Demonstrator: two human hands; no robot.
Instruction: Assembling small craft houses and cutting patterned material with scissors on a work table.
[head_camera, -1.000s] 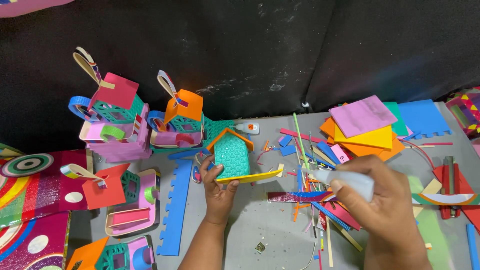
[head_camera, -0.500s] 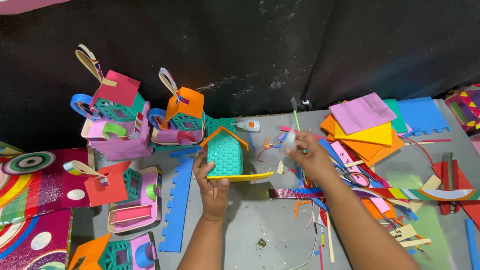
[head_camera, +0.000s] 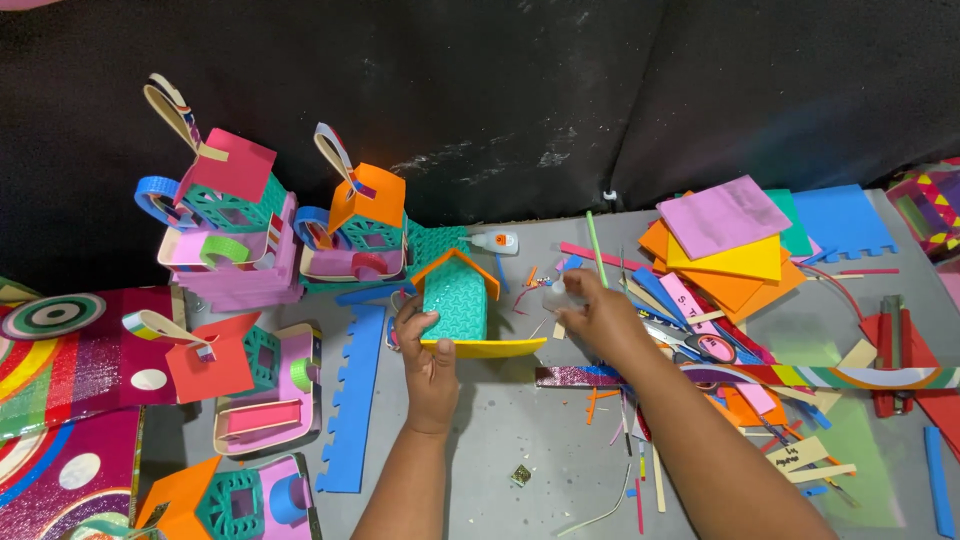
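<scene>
Seen from above, a grey table (head_camera: 500, 440) littered with craft foam. Left hand (head_camera: 428, 352) clasped around the left wall of a small teal foam house (head_camera: 456, 300) with an orange roof and yellow base, held upright near the centre. Right hand (head_camera: 598, 318), at 3 o'clock from the house, now moved in from the scrap pile at the right to just beside the roof, fingers pinched on a small pale glue bottle (head_camera: 556, 292) pointing toward the house. Suggests gluing is about to begin rather than more picking through scraps. Finished foam houses (head_camera: 290, 225) at 10 o'clock; stacked coloured foam sheets (head_camera: 725, 245) at 2 o'clock; second glue bottle (head_camera: 497, 241) lying at 12 o'clock.
</scene>
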